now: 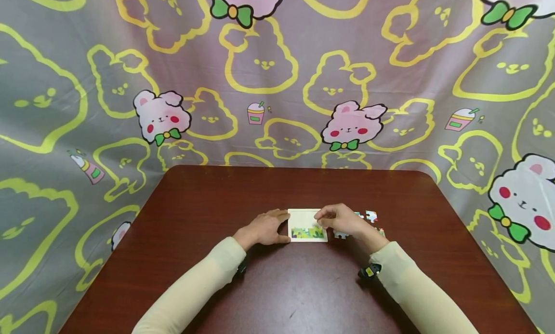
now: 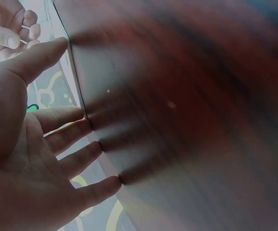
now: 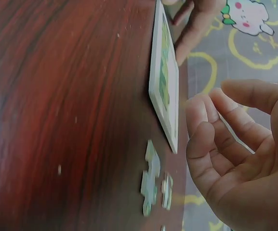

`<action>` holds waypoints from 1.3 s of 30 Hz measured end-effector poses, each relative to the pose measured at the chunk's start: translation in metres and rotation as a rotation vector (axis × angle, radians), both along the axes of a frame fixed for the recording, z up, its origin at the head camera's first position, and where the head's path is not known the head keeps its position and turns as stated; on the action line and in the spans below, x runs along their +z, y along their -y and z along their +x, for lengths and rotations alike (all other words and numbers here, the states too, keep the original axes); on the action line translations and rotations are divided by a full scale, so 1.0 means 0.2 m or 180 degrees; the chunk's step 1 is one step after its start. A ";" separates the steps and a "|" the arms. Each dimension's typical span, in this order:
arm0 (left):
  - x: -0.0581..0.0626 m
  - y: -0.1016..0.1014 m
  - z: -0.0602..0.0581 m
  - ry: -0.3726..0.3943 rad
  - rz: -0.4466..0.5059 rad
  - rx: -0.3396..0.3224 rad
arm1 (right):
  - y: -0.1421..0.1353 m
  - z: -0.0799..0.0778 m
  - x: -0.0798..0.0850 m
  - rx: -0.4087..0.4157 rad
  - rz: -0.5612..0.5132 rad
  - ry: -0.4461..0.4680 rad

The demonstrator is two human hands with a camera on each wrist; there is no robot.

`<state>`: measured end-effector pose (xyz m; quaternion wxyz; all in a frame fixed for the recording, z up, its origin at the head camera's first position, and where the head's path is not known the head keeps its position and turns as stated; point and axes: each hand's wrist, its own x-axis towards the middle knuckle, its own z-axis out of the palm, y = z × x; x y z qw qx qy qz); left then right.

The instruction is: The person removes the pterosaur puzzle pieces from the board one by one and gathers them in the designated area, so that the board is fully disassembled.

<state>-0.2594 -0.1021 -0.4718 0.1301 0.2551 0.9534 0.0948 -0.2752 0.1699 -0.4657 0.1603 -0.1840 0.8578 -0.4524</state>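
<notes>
A small puzzle board [image 1: 301,218] with a pale frame lies flat on the table. Green and yellow picture pieces [image 1: 308,233] fill its near part; the far part is bare and pale. My left hand [image 1: 266,228] rests at the board's left edge, fingers and thumb stretched out, their tips on that edge in the left wrist view. Above the board's right side hovers my right hand [image 1: 340,220]. Its fingers [image 3: 204,108] are loosely bent with the thumb tip near the index fingertip, and nothing shows between them.
Several loose jigsaw pieces [image 1: 371,216] lie right of the board, partly covered by the right hand in the head view. A brown wooden table [image 1: 217,199] carries everything. Behind it hangs a patterned cloth [image 1: 277,73] that also runs along both sides.
</notes>
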 end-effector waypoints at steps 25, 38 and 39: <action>0.00 0.00 -0.01 -0.0094 0.0028 -0.0023 | 0.22 0.00 -0.05 0.0453 -0.0007 -0.0129; 0.00 -0.01 -0.01 -0.0076 -0.0005 0.0016 | 0.26 0.01 -0.06 0.0356 -0.0027 -0.0082; 0.00 -0.01 -0.01 -0.0073 -0.0010 0.0021 | 0.26 0.01 -0.06 0.0341 -0.0026 -0.0075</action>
